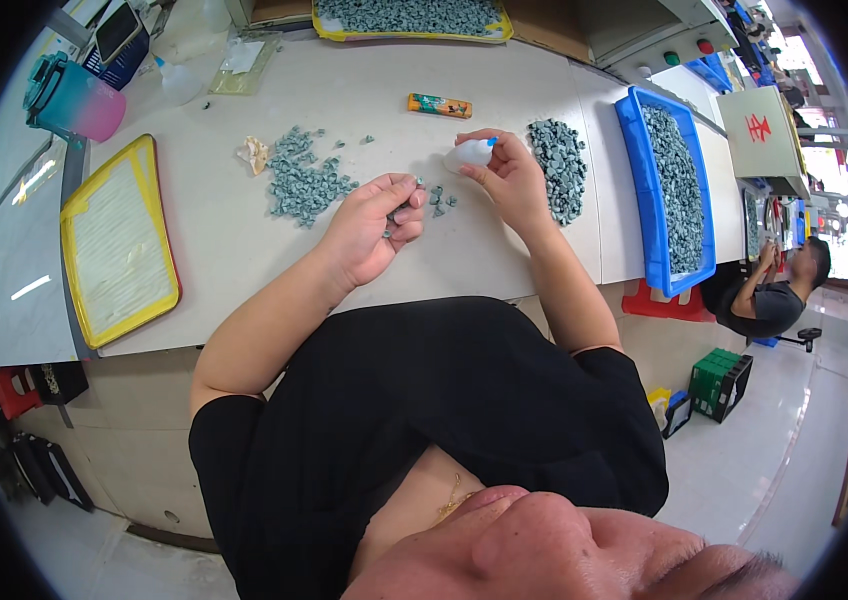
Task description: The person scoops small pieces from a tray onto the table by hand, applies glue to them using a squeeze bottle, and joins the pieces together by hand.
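Note:
My left hand [372, 232] is closed, pinching a small grey-green piece [419, 182] between thumb and forefinger; more such pieces show under its curled fingers. In my right hand [519, 190] is a small white squeeze bottle [466, 155] with a blue tip, held on its side above the table. A few loose pieces [441, 203] lie between the two hands. Left of my left hand spreads a loose pile of grey-green pieces [304, 180]. Another, darker pile [557, 170] lies just right of my right hand. Beyond the hands rests an orange packet [439, 105].
A blue bin [630, 150] full of pieces stands at the right. At the left are a yellow-edged tray [122, 250], a teal-pink drinking bottle [76, 97] and another squeeze bottle [180, 83]. A filled yellow tray [414, 37] stands at the back. A person [770, 298] sits far right.

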### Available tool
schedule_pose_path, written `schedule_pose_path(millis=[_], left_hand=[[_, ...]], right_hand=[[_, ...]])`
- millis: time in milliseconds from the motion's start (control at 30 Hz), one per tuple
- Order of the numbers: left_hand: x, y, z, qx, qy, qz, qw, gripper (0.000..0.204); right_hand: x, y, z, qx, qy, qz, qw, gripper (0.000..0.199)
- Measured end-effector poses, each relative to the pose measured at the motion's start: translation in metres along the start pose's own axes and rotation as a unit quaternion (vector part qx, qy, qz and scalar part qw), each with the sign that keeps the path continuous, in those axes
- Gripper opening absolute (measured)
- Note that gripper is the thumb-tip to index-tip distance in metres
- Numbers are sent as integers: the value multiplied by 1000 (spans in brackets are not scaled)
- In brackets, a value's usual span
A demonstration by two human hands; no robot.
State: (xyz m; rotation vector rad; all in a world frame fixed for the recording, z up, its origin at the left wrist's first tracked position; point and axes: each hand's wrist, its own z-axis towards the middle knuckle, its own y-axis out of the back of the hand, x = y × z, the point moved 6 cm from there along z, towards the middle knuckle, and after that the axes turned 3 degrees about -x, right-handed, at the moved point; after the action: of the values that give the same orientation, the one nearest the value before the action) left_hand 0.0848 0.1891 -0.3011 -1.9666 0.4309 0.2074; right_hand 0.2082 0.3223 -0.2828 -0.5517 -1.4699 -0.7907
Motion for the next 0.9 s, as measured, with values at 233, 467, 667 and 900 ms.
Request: schedule_pose_path(millis=[233, 467, 667, 900], left_hand=[[1, 0, -2, 0, 0, 9, 1000, 8], [2, -4, -2, -3, 3, 24, 1000, 9], [4, -6, -4, 31, 18, 24, 999, 9], [4, -8, -4, 57, 23, 18, 998, 10]], right_hand=[[43, 58, 0, -99, 25, -343, 934, 20], [23, 57, -19, -11, 128, -566, 815, 28], [22, 56, -16, -39, 129, -557, 820, 15], [70, 17, -34, -54, 154, -341, 926, 12]])
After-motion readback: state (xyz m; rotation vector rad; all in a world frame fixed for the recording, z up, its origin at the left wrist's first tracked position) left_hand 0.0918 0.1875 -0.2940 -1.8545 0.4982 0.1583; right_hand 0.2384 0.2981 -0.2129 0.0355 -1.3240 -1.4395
